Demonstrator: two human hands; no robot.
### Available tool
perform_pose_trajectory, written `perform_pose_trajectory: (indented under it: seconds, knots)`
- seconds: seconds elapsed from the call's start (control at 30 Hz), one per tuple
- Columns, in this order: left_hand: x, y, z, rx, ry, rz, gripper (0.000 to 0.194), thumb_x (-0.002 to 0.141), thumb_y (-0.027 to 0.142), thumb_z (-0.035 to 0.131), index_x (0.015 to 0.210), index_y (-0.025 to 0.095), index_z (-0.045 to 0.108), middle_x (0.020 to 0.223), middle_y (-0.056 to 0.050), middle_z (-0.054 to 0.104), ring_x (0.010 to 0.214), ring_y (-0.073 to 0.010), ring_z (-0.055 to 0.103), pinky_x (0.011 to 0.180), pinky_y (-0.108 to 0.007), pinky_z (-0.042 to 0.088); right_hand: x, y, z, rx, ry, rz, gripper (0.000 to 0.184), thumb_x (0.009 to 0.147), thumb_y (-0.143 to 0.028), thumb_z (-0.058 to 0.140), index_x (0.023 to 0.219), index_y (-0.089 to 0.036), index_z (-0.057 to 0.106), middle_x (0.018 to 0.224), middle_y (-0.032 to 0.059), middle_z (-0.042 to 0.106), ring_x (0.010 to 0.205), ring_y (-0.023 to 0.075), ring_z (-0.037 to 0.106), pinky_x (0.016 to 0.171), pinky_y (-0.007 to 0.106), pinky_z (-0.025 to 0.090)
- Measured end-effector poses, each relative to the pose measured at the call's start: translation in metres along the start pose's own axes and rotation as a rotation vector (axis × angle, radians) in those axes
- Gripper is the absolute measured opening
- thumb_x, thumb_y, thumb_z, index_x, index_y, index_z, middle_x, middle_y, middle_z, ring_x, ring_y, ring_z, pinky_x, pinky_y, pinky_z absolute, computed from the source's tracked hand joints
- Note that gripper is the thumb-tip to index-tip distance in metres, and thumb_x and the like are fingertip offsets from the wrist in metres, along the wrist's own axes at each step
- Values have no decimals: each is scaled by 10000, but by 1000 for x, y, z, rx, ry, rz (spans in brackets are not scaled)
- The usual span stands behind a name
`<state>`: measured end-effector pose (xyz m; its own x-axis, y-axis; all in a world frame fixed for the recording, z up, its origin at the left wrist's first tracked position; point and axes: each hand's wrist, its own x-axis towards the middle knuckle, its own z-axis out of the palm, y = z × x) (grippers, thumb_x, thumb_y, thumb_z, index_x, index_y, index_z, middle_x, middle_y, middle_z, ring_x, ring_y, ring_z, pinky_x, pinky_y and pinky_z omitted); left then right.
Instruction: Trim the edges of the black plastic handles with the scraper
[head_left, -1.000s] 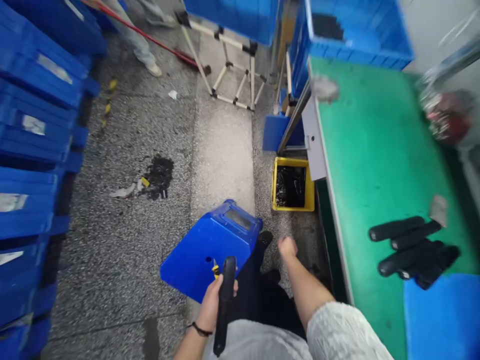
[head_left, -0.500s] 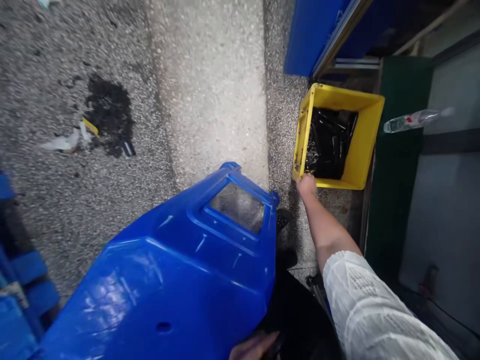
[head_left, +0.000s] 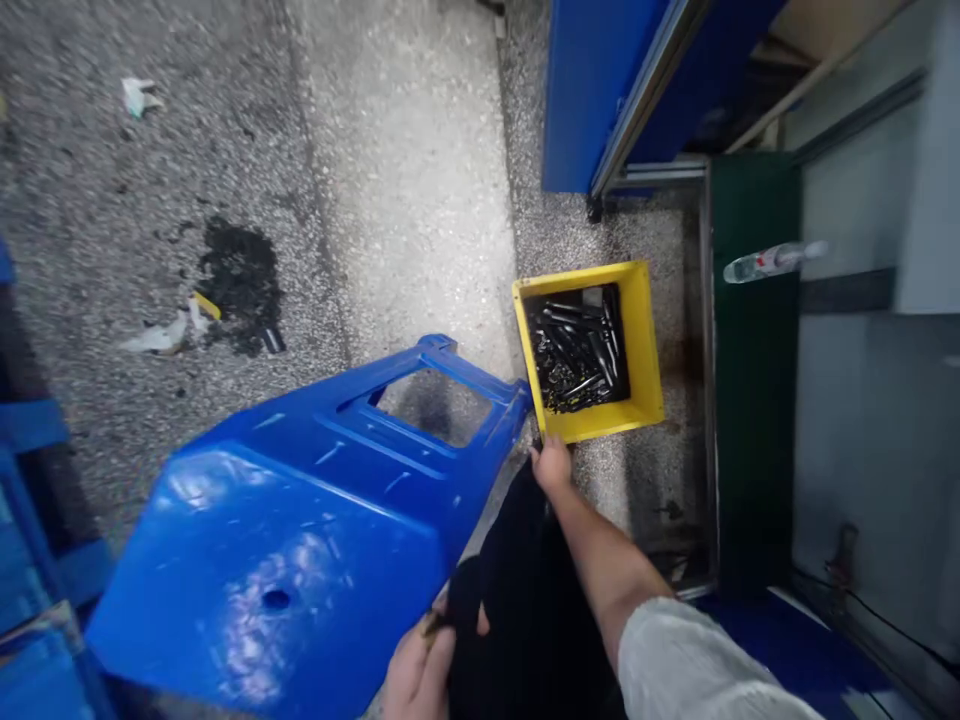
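My right hand (head_left: 553,466) grips the near rim of a yellow plastic bin (head_left: 646,340), its fingers closed over the edge. Inside the bin lie many black, glossy elongated parts (head_left: 581,350). A blue plastic stool (head_left: 300,540) with a rectangular opening lies to the left, one end close to the bin's left corner. At the bottom, beside the stool's edge, my left hand (head_left: 420,668) is closed, with a small dark and brass-coloured piece showing at its fingers. What that piece is, I cannot make out.
Scattered dark debris (head_left: 238,285) and scraps of white paper (head_left: 161,335) lie on the speckled floor at left. A blue cabinet (head_left: 592,90) stands at the upper right. A clear bottle (head_left: 769,262) lies on the right, near a green panel (head_left: 754,400).
My right hand has drawn the yellow bin leftward and closer, up to the stool's end. The camera view has shifted, and more of my left hand shows.
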<state>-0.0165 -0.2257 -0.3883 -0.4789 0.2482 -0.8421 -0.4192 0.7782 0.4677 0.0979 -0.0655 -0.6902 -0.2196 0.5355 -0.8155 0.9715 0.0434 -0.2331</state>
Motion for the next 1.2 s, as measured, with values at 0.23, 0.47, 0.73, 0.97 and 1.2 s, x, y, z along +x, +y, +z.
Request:
perform_pose_trajectory:
  seconds: [0.23, 0.47, 0.73, 0.97, 1.2]
  knots:
    - [-41, 162, 3, -845, -110, -212, 712, 977, 677, 504, 1457, 155, 559, 858, -55, 637, 604, -121, 571, 532, -226, 517, -223, -72, -133, 407, 123, -97, 542, 1099, -356, 166, 1236, -50, 592, 964, 102, 621, 848, 96, 575, 814, 211, 496]
    - [-154, 321, -29, -1032, -374, -169, 558, 1086, 563, 340, 1347, 123, 562, 775, -29, 599, 529, -91, 542, 479, -187, 466, -484, -134, -371, 298, 163, -969, 310, 992, -423, 650, 1162, -164, 649, 1026, 65, 640, 934, 127, 582, 851, 281, 506]
    - [-284, 389, -5, -981, -461, -41, 521, 1091, 537, 349, 1270, 129, 619, 779, -39, 631, 524, -87, 547, 481, -176, 450, -610, -134, -449, -62, 690, -1217, 369, 896, -61, 692, 1243, -120, 584, 974, 58, 640, 865, 123, 534, 749, 289, 460]
    - [-335, 393, -7, -876, -579, 195, 599, 993, 631, 500, 1311, 138, 620, 756, -17, 617, 499, -108, 527, 451, -231, 470, -663, -131, -458, 223, 691, -1224, 256, 907, 21, 529, 1111, -119, 592, 910, 50, 616, 814, 99, 539, 712, 261, 446]
    - [-361, 378, -25, -765, -498, 314, 653, 822, 675, 653, 1162, 118, 658, 817, -56, 677, 511, -139, 581, 425, -262, 460, -632, -120, -473, 113, 949, -987, 226, 987, -102, 616, 1198, -121, 693, 841, 25, 615, 759, 62, 529, 705, 233, 426]
